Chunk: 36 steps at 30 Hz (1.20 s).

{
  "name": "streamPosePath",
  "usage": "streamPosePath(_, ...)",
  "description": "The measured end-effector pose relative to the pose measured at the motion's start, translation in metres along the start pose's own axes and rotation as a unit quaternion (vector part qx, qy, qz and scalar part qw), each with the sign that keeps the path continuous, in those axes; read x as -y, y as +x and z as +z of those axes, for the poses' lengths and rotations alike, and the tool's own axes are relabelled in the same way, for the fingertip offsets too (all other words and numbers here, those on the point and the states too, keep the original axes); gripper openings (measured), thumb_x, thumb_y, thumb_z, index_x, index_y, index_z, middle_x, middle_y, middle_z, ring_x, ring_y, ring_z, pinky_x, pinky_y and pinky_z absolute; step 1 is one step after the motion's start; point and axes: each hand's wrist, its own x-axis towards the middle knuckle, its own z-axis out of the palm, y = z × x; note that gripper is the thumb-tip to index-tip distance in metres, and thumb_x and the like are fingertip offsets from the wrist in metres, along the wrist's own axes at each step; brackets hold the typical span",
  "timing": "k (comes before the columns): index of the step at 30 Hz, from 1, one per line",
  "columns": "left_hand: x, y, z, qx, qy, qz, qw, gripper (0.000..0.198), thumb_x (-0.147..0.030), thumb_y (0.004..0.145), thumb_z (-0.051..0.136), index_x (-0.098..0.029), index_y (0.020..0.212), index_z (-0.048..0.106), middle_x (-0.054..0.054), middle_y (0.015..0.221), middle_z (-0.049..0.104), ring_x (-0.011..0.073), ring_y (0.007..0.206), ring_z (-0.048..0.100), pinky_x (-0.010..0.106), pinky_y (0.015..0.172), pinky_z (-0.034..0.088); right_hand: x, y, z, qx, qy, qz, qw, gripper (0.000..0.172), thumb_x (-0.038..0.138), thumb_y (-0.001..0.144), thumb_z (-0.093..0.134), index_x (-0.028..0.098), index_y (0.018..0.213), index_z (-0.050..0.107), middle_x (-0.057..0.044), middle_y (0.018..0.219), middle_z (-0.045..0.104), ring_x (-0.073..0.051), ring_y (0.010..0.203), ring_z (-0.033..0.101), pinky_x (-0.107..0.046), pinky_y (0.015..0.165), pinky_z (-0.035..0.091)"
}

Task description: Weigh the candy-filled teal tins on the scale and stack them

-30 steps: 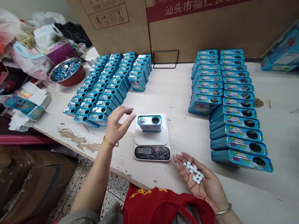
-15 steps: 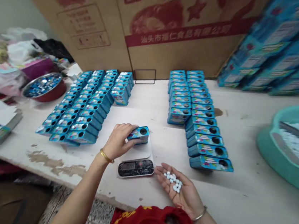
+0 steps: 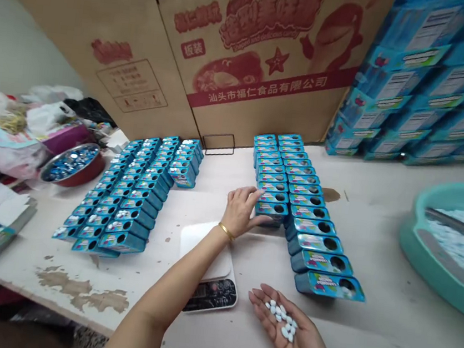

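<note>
- Left hand [image 3: 244,212]: I see it raised, wrist bent, fingers spread wide, thumb stretched out to the blue mint tin [image 3: 269,211] at the near end of the inner row. I cannot tell whether it grips that tin.
- Left forearm [image 3: 177,285]: it angles across the table and passes over the digital scale [image 3: 206,255], near its white platform. A gold bangle [image 3: 225,231] sits at the wrist.
- Right hand [image 3: 281,330]: palm up, fingers lightly curled, cradling loose white mints [image 3: 280,315] in the open palm, just beside the scale's display.
- Surroundings: rows of blue tins [image 3: 311,244] stand on either side of the scale on the chipped white table [image 3: 364,340]. A teal basin [image 3: 411,239] of white mints lies well to the right.
</note>
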Motion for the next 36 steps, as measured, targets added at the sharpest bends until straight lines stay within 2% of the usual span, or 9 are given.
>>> streamPosePath(5, 0.089, -0.001, -0.04, -0.107, 0.107, -0.231, 0.961, 0.039, -0.033, 0.083, 0.053, -0.017, 0.118, 0.049, 0.016, 0.127, 0.046, 0.0302, 0.119, 0.04, 0.045, 0.093, 0.03, 0.0, 0.009, -0.005, 0.003, -0.021, 0.021, 1.0, 0.022, 0.014, 0.084, 0.054, 0.009, 0.1, 0.067, -0.014, 0.105, 0.07, -0.024, 0.109, 0.06, -0.031, 0.091, 0.052)
streamPosePath(7, 0.126, -0.006, -0.055, -0.082, 0.169, -0.3, 0.935, 0.034, -0.027, 0.078, 0.058, -0.018, 0.11, 0.054, 0.017, 0.13, 0.043, 0.0343, 0.121, 0.036, 0.049, 0.093, 0.029, -0.002, 0.013, -0.004, 0.009, -0.026, 0.029, 0.999, 0.022, 0.014, 0.084, 0.054, 0.009, 0.1, 0.068, -0.013, 0.105, 0.07, -0.023, 0.109, 0.06, -0.031, 0.092, 0.052)
streamPosePath(10, 0.163, -0.015, -0.067, 0.024, 0.222, -0.279, 0.934, 0.023, -0.021, 0.075, 0.06, -0.017, 0.097, 0.059, 0.017, 0.134, 0.04, 0.0365, 0.126, 0.03, 0.053, 0.096, 0.026, -0.004, 0.015, -0.002, 0.014, -0.024, 0.036, 0.999, 0.022, 0.015, 0.084, 0.054, 0.008, 0.1, 0.067, -0.014, 0.106, 0.07, -0.024, 0.11, 0.059, -0.032, 0.094, 0.05)
streamPosePath(13, 0.169, -0.022, -0.074, 0.082, 0.23, -0.218, 0.945, 0.015, -0.017, 0.078, 0.055, -0.018, 0.093, 0.06, 0.013, 0.137, 0.039, 0.0325, 0.13, 0.027, 0.054, 0.102, 0.019, -0.005, 0.012, 0.0, 0.001, -0.023, 0.029, 0.999, 0.023, 0.015, 0.083, 0.055, 0.006, 0.101, 0.066, -0.016, 0.107, 0.069, -0.025, 0.111, 0.058, -0.032, 0.094, 0.05)
streamPosePath(17, 0.132, -0.03, -0.101, 0.127, 0.233, -0.144, 0.953, 0.012, -0.019, 0.084, 0.049, -0.02, 0.09, 0.06, 0.011, 0.117, 0.053, 0.0274, 0.115, 0.045, 0.048, 0.102, 0.024, -0.002, 0.004, 0.0, -0.017, -0.022, 0.009, 1.0, 0.022, 0.014, 0.083, 0.055, 0.006, 0.101, 0.066, -0.017, 0.107, 0.069, -0.026, 0.111, 0.058, -0.032, 0.092, 0.052)
streamPosePath(22, 0.042, -0.057, -0.142, 0.214, 0.217, -0.032, 0.952, 0.011, -0.024, 0.084, 0.051, -0.018, 0.086, 0.06, 0.009, 0.093, 0.056, 0.0245, 0.085, 0.055, 0.037, 0.072, 0.041, -0.006, -0.002, 0.002, -0.008, -0.023, 0.003, 1.0, 0.021, 0.011, 0.081, 0.056, 0.005, 0.099, 0.066, -0.019, 0.107, 0.068, -0.027, 0.111, 0.058, -0.032, 0.09, 0.053)
streamPosePath(28, -0.009, -0.083, -0.138, 0.304, 0.185, -0.009, 0.934, 0.012, -0.026, 0.085, 0.052, -0.017, 0.089, 0.059, 0.008, 0.091, 0.059, 0.0232, 0.08, 0.058, 0.034, 0.065, 0.043, -0.017, -0.014, 0.005, 0.004, -0.03, 0.024, 0.999, 0.024, 0.012, 0.084, 0.052, 0.003, 0.103, 0.064, -0.021, 0.111, 0.066, -0.028, 0.112, 0.057, -0.031, 0.087, 0.054)
streamPosePath(32, -0.022, -0.09, -0.142, 0.222, 0.14, -0.043, 0.964, 0.024, -0.035, 0.081, 0.06, -0.016, 0.096, 0.055, 0.011, 0.102, 0.058, 0.025, 0.091, 0.056, 0.037, 0.075, 0.044, -0.021, -0.024, 0.0, 0.014, -0.032, 0.018, 0.999, 0.026, 0.011, 0.085, 0.05, 0.004, 0.106, 0.063, -0.02, 0.115, 0.064, -0.027, 0.113, 0.056, -0.032, 0.089, 0.053)
streamPosePath(36, -0.072, -0.122, -0.126, 0.163, 0.012, 0.014, 0.986, 0.032, -0.039, 0.085, 0.053, -0.016, 0.108, 0.05, 0.009, 0.102, 0.057, 0.021, 0.09, 0.054, 0.033, 0.076, 0.045, -0.026, -0.024, -0.005, 0.04, -0.028, 0.01, 0.999, 0.024, 0.015, 0.087, 0.048, 0.01, 0.104, 0.065, -0.013, 0.108, 0.069, -0.02, 0.101, 0.065, -0.033, 0.089, 0.053)
